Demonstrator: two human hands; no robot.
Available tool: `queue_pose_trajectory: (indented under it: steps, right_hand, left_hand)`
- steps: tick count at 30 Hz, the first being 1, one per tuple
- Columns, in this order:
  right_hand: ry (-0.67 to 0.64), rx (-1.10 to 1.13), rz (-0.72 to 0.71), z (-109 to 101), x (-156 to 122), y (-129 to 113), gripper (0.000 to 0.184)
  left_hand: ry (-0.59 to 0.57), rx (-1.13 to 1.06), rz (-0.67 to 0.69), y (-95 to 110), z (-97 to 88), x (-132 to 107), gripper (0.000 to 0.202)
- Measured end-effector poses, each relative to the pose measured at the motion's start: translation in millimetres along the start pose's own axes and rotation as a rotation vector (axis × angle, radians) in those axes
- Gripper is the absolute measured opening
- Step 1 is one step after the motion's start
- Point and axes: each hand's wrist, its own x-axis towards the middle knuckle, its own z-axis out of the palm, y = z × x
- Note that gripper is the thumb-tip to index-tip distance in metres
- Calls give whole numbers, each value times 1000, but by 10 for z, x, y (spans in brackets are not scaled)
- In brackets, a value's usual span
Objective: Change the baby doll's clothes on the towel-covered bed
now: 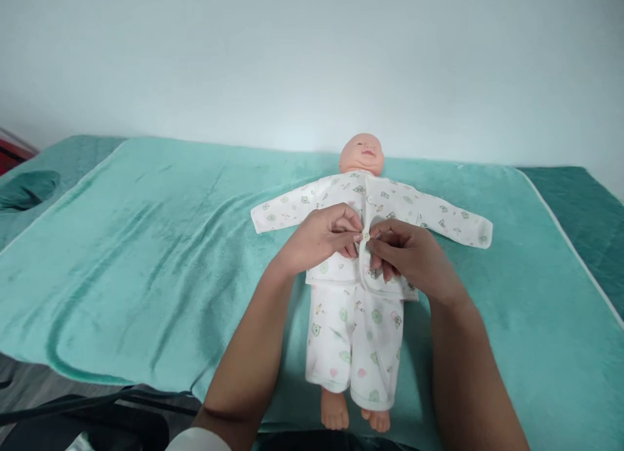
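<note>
A baby doll (361,153) lies on its back, dressed in a white patterned jacket (336,190) and matching trousers (329,334). The jacket sleeves stretch out to both sides, and the bare feet poke out below. My left hand (324,236) pinches the jacket's front edge at mid-chest, thumb against finger. Opposite it, my right hand (404,246) pinches the other side of the same spot. Between the fingertips sits a small pale button (365,236). Another button (370,199) shows higher on the front. Whether the lower one is through its hole I cannot tell.
A teal blanket (146,243) with soft folds covers the surface under the doll. Behind it stands a pale wall (292,61). Darker green cloth (575,210) shows at the right. A black object (112,425) is at the lower left by the grey floor.
</note>
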Motion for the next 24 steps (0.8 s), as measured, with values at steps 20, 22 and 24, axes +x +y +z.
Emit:
queue_pose_trajectory:
  steps: [20,22,24]
  right_hand:
    - [-40,17,13,-6,4,-17,27]
    - [-23,11,20,9,7,-14,27]
    - [0,-2,23,21,9,-15,27]
  left_hand:
    - [-24,85,12,39,-6,-14,12]
    - [-22,91,16,37,5,-13,14]
    - [-19,92,17,35,16,-11,14]
